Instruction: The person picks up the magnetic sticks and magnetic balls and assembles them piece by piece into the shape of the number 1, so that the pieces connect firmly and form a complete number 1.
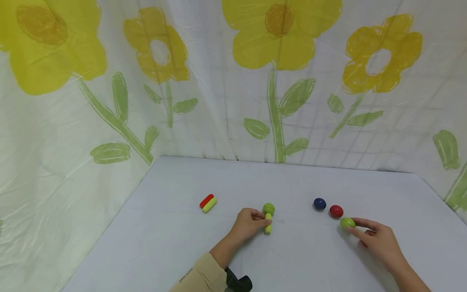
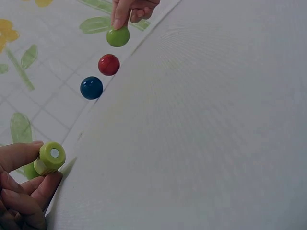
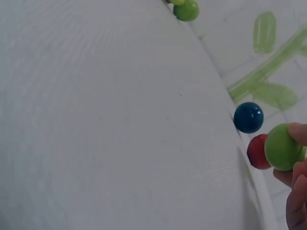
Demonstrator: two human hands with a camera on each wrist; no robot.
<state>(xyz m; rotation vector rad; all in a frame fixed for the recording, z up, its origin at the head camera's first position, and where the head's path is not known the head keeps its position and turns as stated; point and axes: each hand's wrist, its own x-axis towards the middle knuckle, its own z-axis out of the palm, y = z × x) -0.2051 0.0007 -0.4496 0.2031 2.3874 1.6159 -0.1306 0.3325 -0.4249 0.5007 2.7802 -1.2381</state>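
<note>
My left hand [image 1: 249, 222] grips a green maraca [image 1: 268, 210] by its yellow-green handle, the round head pointing away from me. In the left wrist view the end of that maraca's handle [image 2: 52, 154] shows a white disc between thumb and fingers. At the right, my right hand [image 1: 381, 241] pinches a green egg-shaped ball [image 1: 348, 223] between thumb and fingers. Just beyond it lie a red ball [image 1: 336, 211] and a dark blue ball [image 1: 319, 204], making a slanting row. From the right wrist camera, the green ball partly hides the red ball [image 3: 259, 152].
Two short sticks, one red [image 1: 206, 200] and one yellow-green [image 1: 209, 205], lie side by side left of centre on the white table [image 1: 164, 243]. Behind it hangs a pale curtain [image 1: 215, 134] with yellow flowers. A black device [image 1: 238, 282] sits at my left wrist.
</note>
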